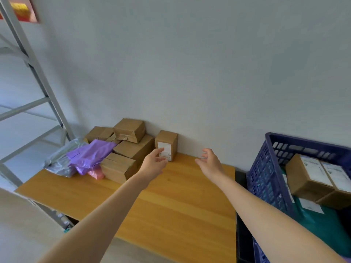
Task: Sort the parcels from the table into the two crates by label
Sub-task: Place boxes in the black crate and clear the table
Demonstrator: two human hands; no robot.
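A small upright cardboard parcel (168,141) with a white label stands at the back of the wooden table (180,202), against the wall. My left hand (154,162) is open just in front of its left side, fingers close to the label. My right hand (209,162) is open to the right of the parcel, apart from it, holding nothing. A pile of brown cardboard parcels (125,149) lies at the back left, with a purple mailer bag (91,154), a pink bag (96,173) and a grey bag (60,158). A blue crate (266,173) at right holds labelled boxes (313,177).
A grey metal shelving frame (38,73) stands at the left by the wall. A dark gap (241,215) separates the table's right edge from the blue crate. Teal packaging (322,224) lies in the crate's bottom. Only one crate is in view.
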